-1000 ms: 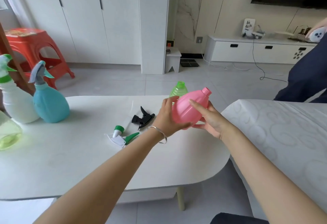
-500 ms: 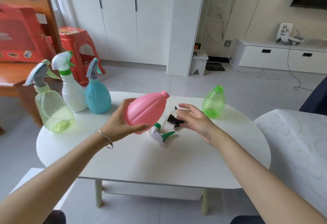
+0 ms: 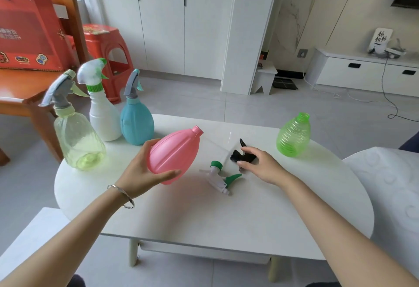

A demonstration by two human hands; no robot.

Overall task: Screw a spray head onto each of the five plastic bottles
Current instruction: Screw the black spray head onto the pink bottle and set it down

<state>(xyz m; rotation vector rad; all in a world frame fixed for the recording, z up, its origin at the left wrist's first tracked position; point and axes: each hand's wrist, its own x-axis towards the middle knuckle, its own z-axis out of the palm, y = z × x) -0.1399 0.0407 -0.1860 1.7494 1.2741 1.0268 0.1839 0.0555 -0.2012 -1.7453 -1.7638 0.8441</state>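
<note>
My left hand [image 3: 140, 173] grips a pink bottle [image 3: 174, 154] tilted above the white table [image 3: 204, 214], its open neck pointing up and right. My right hand [image 3: 258, 164] closes its fingers and thumb round a black spray head [image 3: 238, 154] that lies on the table. Just in front of it lies a white and green spray head [image 3: 221, 176]. A green ribbed bottle [image 3: 293, 136] without a head stands at the right. At the left stand a clear yellow bottle [image 3: 77, 137], a white bottle [image 3: 102, 110] and a blue bottle [image 3: 136, 119], each with a spray head on.
A wooden table [image 3: 20, 91] with a red box [image 3: 29, 33] stands at the left, a red stool [image 3: 106, 55] behind it. A white patterned surface [image 3: 390, 191] borders the table's right side. White cupboards and a low drawer unit [image 3: 367, 71] line the far wall.
My right hand left the pink bottle and came down onto the black spray head. My left hand carried the bottle leftward. The view swung left, bringing the three finished bottles fully into sight.
</note>
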